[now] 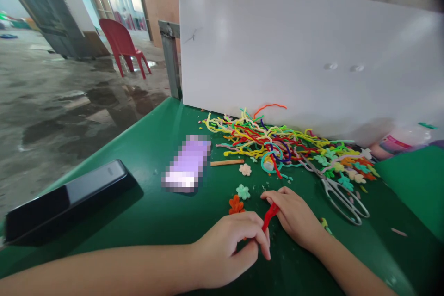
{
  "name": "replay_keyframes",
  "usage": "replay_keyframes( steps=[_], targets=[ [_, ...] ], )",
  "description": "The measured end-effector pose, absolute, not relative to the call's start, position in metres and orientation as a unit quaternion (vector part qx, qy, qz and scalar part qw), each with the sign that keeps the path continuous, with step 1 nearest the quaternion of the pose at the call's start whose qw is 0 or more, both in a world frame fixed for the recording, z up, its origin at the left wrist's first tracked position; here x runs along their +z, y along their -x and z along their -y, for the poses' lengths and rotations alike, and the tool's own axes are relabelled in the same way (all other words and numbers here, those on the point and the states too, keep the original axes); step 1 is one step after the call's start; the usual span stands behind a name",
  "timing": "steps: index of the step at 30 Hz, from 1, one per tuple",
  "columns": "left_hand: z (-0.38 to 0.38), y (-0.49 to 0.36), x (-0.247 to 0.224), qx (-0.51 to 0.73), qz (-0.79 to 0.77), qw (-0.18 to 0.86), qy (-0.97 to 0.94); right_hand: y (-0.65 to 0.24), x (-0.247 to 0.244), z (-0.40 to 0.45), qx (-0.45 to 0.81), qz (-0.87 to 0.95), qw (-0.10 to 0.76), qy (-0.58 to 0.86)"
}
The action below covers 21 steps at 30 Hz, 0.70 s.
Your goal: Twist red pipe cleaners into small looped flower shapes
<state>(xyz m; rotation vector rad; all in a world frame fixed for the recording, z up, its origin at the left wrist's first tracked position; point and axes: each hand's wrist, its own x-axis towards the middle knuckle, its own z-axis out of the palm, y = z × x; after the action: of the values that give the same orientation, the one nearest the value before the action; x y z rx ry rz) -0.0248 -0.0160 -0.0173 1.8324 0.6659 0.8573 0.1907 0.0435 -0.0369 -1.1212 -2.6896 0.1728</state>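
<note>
Both forearms low and converging, left hand [231,247] and right hand [294,215] close together, fingers curled, pinching.

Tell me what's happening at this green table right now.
A person is working a red pipe cleaner with both bare hands: the left hand pinches its lower end and the right hand grips its upper part. Just beyond them on the green table lie small finished flowers, an orange flower nearest. A tangled pile of coloured pipe cleaners sits against the white board, with scissors to the right and a black case to the left.
</note>
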Motion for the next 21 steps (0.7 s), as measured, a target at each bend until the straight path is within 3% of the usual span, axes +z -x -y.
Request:
replay_keyframes(
  steps=[9, 16, 21],
  targets=[
    [0.019, 0.0251, -0.0192, 0.354, -0.314, 0.496, -0.728, -0.1916, -0.037, -0.0432, 0.075, 0.913, 0.101, 0.387],
    [0.0163, 0.025, -0.0164, 0.423, -0.333, 0.622, -0.569, -0.1905, -0.0363, -0.0433, 0.08, 0.907, 0.096, 0.402],
    [0.0145, 0.026, -0.0117, 0.426, -0.328, 0.646, -0.542, -0.1899, -0.0359, -0.0432, 0.092, 0.899, 0.094, 0.417]
  ],
)
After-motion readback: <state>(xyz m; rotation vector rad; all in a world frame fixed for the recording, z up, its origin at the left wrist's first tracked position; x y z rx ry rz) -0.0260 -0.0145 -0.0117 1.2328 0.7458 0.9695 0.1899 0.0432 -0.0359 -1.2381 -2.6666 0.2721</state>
